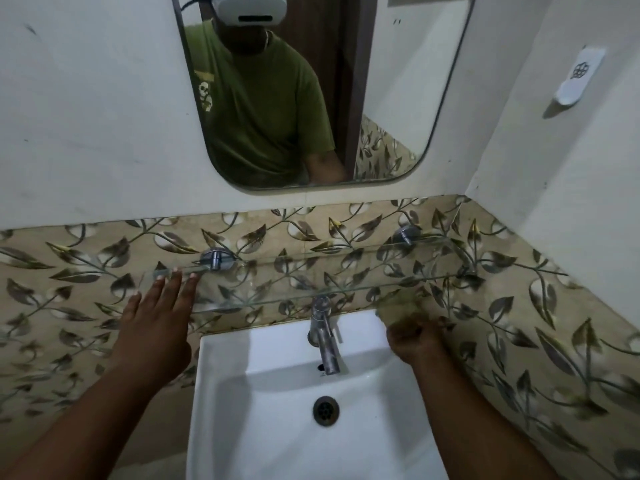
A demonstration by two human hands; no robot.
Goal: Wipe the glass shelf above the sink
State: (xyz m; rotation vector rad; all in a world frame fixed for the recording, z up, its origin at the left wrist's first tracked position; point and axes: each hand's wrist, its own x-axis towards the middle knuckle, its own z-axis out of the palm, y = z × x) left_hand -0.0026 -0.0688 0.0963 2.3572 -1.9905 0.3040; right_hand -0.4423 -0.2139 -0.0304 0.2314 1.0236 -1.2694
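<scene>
A clear glass shelf (294,282) runs across the leaf-patterned tiles above the white sink (263,393), held by two chrome brackets (215,259). My left hand (157,323) lies flat with fingers spread, fingertips resting on the shelf's left end. My right hand (415,337) is below the shelf's right part, closed on a yellowish-green cloth (398,306) that looks blurred and sits at the shelf's front edge.
A chrome tap (323,336) stands at the sink's back, right under the shelf. A mirror (398,98) hangs above, showing a person in a green shirt. A white soap holder (576,77) is fixed to the right wall.
</scene>
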